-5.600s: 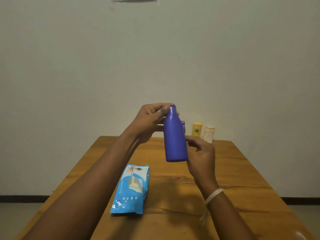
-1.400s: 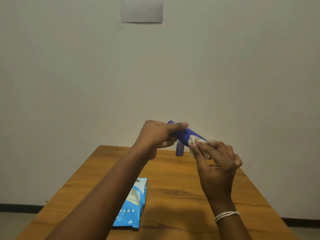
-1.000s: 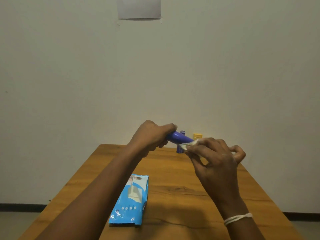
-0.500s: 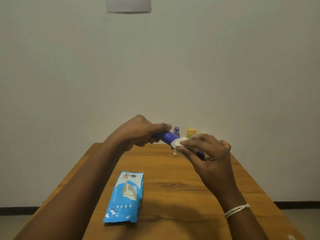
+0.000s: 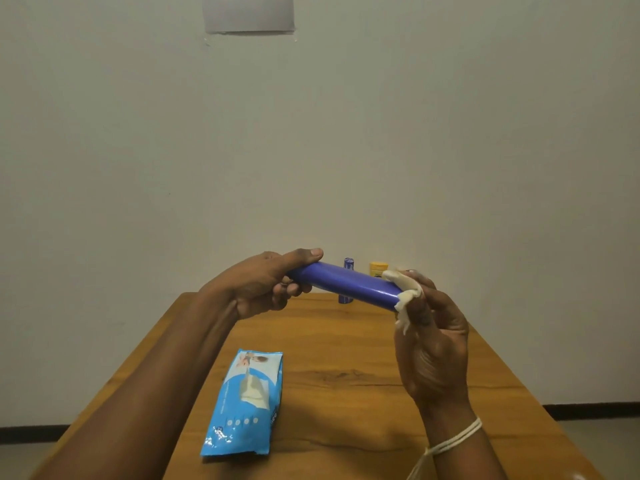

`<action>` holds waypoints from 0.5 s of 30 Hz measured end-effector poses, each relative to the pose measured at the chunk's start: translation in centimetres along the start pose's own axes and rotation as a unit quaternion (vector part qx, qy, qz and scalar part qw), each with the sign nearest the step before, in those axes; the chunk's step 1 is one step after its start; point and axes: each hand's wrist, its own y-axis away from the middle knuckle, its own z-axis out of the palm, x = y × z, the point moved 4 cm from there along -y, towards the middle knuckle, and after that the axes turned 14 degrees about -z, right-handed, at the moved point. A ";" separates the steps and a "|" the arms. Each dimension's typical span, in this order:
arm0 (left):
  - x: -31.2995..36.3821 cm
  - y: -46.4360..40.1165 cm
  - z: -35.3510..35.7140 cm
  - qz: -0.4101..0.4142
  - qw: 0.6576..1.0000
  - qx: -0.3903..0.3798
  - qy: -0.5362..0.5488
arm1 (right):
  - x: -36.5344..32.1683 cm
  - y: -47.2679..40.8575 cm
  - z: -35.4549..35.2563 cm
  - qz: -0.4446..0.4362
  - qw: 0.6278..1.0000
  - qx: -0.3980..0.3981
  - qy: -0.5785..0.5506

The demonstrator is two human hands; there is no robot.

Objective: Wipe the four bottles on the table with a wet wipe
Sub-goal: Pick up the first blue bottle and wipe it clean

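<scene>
A tall blue bottle [image 5: 346, 285] lies almost level in the air above the far half of the wooden table [image 5: 346, 358]. My left hand [image 5: 263, 285] grips its neck end. My right hand [image 5: 429, 344] presses a crumpled white wet wipe [image 5: 405, 289] against the bottle's base end. A small dark blue bottle [image 5: 347, 271] and a yellow bottle [image 5: 377, 268] stand at the table's far edge, partly hidden behind the held bottle. The white bottle is hidden behind my right hand.
A light blue pack of wet wipes [image 5: 244, 403] lies on the near left of the table, with a wipe showing at its opening. A plain wall with a taped paper sheet [image 5: 248, 12] rises just behind the far edge.
The wipe has slid along the bottle from its middle to the base end. The bottle has come down to lie nearly level, and more of its blue body shows.
</scene>
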 end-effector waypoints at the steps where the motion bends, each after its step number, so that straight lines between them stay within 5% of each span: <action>1: -0.1 0.0 0.0 -0.001 1.000 -0.005 0.008 | 0.3 -0.1 0.0 0.016 1.000 0.006 -0.024; 5: -0.5 -0.5 -0.3 -0.006 0.999 -0.014 0.028 | 0.4 -0.6 0.3 0.010 0.999 -0.029 -0.045; 11: 0.4 -0.2 -1.1 0.036 0.999 0.001 -0.004 | -2.6 -1.1 1.6 -0.096 0.955 -0.241 0.144; 15: 0.9 0.6 -1.4 0.139 0.982 -0.066 -0.112 | -2.3 -0.8 -0.2 -0.035 0.964 -0.233 0.122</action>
